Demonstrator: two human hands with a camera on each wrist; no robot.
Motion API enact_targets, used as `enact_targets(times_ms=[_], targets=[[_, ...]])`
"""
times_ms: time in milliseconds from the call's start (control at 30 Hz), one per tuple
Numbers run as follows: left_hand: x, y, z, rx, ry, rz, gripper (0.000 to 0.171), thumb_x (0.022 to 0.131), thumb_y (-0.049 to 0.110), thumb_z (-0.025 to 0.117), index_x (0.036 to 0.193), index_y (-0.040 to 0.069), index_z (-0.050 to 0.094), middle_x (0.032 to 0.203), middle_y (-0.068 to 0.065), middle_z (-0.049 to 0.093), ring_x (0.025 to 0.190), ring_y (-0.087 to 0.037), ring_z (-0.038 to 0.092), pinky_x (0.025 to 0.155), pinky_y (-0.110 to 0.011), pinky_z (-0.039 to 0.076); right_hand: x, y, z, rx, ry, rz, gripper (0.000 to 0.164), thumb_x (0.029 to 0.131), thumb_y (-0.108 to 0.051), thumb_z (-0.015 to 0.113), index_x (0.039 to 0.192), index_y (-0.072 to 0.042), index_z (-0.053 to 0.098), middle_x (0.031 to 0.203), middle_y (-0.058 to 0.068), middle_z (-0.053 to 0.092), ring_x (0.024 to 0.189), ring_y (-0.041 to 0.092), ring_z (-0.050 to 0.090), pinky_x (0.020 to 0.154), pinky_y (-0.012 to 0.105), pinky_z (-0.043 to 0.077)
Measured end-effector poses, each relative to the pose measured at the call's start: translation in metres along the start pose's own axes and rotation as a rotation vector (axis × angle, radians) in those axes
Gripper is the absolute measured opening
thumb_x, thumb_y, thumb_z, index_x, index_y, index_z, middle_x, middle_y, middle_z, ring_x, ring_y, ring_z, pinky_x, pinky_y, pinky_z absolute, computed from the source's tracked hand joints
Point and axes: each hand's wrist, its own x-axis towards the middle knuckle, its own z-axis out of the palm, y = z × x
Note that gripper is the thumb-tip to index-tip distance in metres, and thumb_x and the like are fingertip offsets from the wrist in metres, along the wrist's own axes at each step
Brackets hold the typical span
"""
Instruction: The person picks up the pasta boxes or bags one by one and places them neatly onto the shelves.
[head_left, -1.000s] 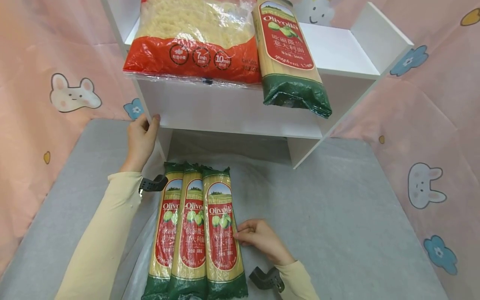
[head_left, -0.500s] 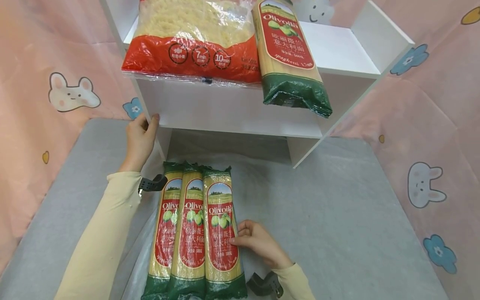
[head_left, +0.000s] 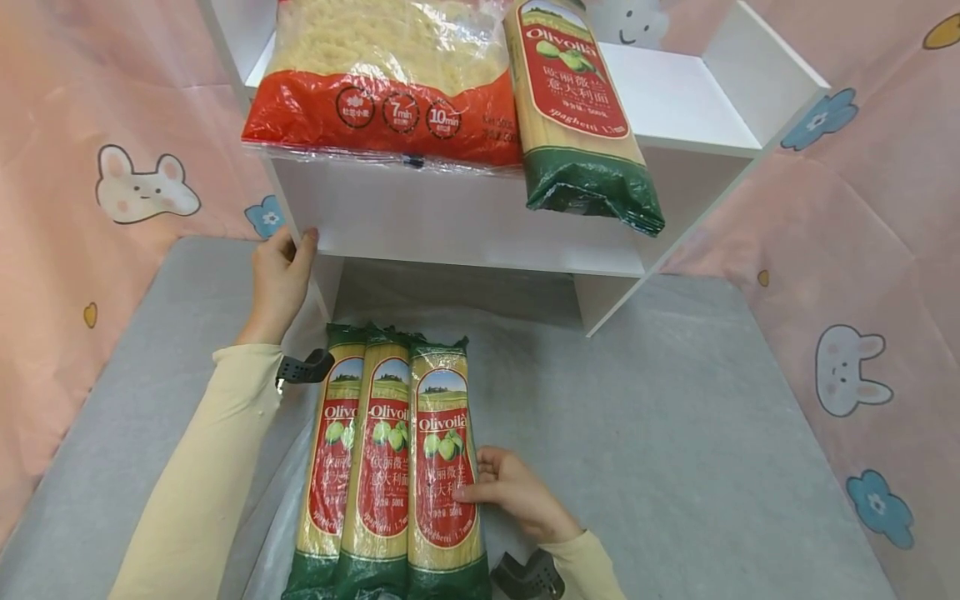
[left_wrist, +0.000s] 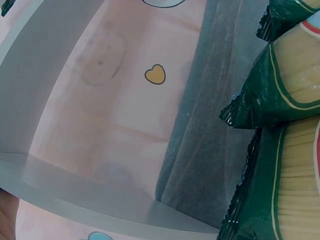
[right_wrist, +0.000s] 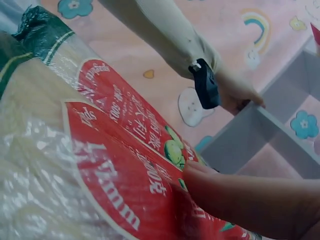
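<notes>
Three spaghetti packs with green ends and red labels lie side by side on the grey cloth. My right hand (head_left: 517, 492) holds the right-hand spaghetti pack (head_left: 442, 433) by its right edge, thumb on top and fingers curled at its side. The middle spaghetti pack (head_left: 384, 475) and the left spaghetti pack (head_left: 324, 492) lie beside it. In the right wrist view the thumb (right_wrist: 240, 197) presses on the red label. My left hand (head_left: 277, 279) grips the left side panel of a white shelf (head_left: 465, 212); its fingers are partly hidden behind the panel.
On the upper shelf rest a red and clear pasta bag (head_left: 390, 108) and another spaghetti pack (head_left: 577, 108), both jutting over the front edge. A pink patterned curtain (head_left: 862, 275) surrounds the grey cloth (head_left: 637, 467). The shelf's right leg (head_left: 603, 304) stands behind the packs.
My right hand has moved slightly down, its thumb sliding further over the right-hand spaghetti pack. That pack's top has shifted a little right, away from the middle one. The left hand stays put.
</notes>
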Motion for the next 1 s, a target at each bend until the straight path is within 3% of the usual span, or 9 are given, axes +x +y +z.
enact_targets(times_ms=[267, 333, 500, 733, 867, 1000], targets=[[0.0, -0.002, -0.001, -0.02, -0.01, -0.023, 0.033, 0.099, 0.021, 0.048, 0.103, -0.008, 0.064, 0.095, -0.022, 0.066, 0.066, -0.006, 0.046, 0.06, -0.023, 0.034, -0.002, 0.001, 0.01, 0.08, -0.02, 0.013, 0.054, 0.076, 0.0, 0.068, 0.119, 0.008, 0.035, 0.099, 0.012, 0.065, 0.089, 0.021, 0.063, 0.083, 0.035, 0.048], [0.0, -0.002, -0.001, -0.017, -0.01, -0.023, 0.033, 0.099, 0.021, 0.048, 0.101, -0.008, 0.064, 0.09, -0.021, 0.065, 0.064, -0.006, 0.045, 0.059, -0.023, 0.033, -0.001, 0.003, 0.011, 0.098, -0.008, 0.015, 0.054, 0.076, 0.0, 0.068, 0.118, 0.006, 0.036, 0.097, 0.011, 0.065, 0.087, 0.019, 0.063, 0.082, 0.034, 0.047], [0.001, -0.001, -0.003, -0.004, 0.003, -0.013, 0.032, 0.098, 0.021, 0.049, 0.096, -0.007, 0.064, 0.067, -0.001, 0.055, 0.055, -0.008, 0.038, 0.052, -0.023, 0.029, 0.003, 0.008, 0.015, 0.164, 0.035, 0.005, 0.052, 0.074, 0.004, 0.068, 0.116, 0.005, 0.037, 0.094, 0.01, 0.067, 0.081, 0.018, 0.064, 0.08, 0.034, 0.048], [0.001, -0.001, -0.003, -0.01, 0.001, -0.009, 0.031, 0.098, 0.019, 0.049, 0.101, -0.008, 0.064, 0.076, -0.016, 0.06, 0.057, -0.007, 0.039, 0.054, -0.023, 0.03, 0.005, 0.013, 0.022, 0.334, 0.079, 0.014, 0.046, 0.076, 0.008, 0.064, 0.117, 0.009, 0.042, 0.094, 0.011, 0.068, 0.083, 0.018, 0.066, 0.079, 0.032, 0.05], [0.001, 0.0, -0.002, 0.002, -0.003, -0.006, 0.03, 0.098, 0.019, 0.049, 0.096, -0.007, 0.064, 0.064, -0.002, 0.051, 0.054, -0.008, 0.036, 0.053, -0.024, 0.029, 0.005, 0.015, 0.025, 0.426, 0.038, 0.028, 0.042, 0.079, 0.006, 0.062, 0.119, 0.01, 0.049, 0.1, 0.01, 0.068, 0.09, 0.02, 0.065, 0.082, 0.033, 0.049], [0.002, -0.001, -0.001, 0.005, 0.001, -0.003, 0.029, 0.098, 0.019, 0.05, 0.094, -0.006, 0.064, 0.063, 0.007, 0.049, 0.053, -0.007, 0.036, 0.052, -0.023, 0.029, 0.006, 0.017, 0.029, 0.442, 0.033, 0.024, 0.044, 0.08, 0.004, 0.063, 0.122, 0.009, 0.05, 0.103, 0.01, 0.067, 0.092, 0.02, 0.065, 0.083, 0.033, 0.049]])
